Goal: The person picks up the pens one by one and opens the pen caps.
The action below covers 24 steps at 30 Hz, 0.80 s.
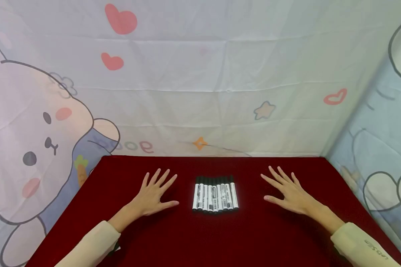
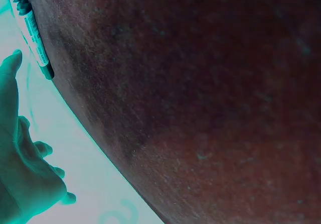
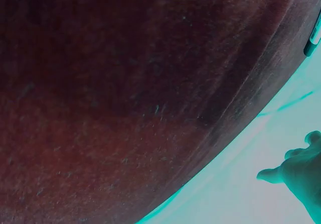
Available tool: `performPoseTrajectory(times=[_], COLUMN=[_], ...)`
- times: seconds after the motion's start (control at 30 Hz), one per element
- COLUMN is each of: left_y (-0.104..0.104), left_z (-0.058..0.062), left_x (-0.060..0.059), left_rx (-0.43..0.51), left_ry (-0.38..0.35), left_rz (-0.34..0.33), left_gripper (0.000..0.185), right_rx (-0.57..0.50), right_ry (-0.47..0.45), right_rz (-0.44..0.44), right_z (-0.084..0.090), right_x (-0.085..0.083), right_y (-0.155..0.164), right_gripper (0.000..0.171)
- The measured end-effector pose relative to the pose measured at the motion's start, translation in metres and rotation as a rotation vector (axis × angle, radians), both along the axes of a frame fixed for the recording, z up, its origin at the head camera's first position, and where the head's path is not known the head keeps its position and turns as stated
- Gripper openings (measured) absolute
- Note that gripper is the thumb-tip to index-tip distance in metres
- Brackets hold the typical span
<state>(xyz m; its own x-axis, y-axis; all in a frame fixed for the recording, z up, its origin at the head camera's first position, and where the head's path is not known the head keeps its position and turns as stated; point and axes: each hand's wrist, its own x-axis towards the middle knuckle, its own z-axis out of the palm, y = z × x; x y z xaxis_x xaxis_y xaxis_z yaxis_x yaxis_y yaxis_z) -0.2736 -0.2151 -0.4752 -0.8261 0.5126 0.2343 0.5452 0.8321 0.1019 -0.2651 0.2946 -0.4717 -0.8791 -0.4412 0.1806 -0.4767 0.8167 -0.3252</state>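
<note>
grip: neither holds anything, left hand (image 1: 152, 195) and right hand (image 1: 289, 192) flat with fingers spread | markers (image 1: 215, 193): tight row, caps away, between the hands, touching neither | red table (image 1: 194, 237) | step: start pose; next calls for reaching inward

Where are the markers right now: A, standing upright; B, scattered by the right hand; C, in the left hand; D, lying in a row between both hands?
D: the markers lie side by side on the red table, between the flat left hand and right hand.
</note>
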Motion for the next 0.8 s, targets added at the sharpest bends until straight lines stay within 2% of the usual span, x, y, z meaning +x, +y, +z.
performPoseTrajectory(times=[0.17,0.4,0.57,0.8], left_y=[0.006,0.020,0.030,0.039], left_z=[0.001,0.002,0.002,-0.001], left_x=[-0.002,-0.008,-0.015,-0.024], left_rx=[-0.016,-0.010,0.021,0.065], left_ry=[-0.058,-0.089,-0.131,-0.215], left_rz=[0.029,0.013,0.004,0.017], left_gripper=[0.092,0.091,0.092,0.093], right_rx=[-0.021,-0.007,-0.052,-0.145], right_ry=[0.004,0.006,-0.012,-0.090], right_rz=[-0.013,-0.003,0.019,0.022], right_z=[-0.002,-0.004,-0.001,0.000], right_x=[-0.003,-0.009,-0.012,-0.014], right_y=[-0.002,-0.009,-0.015,-0.024], right_gripper=[0.077,0.079,0.082,0.081])
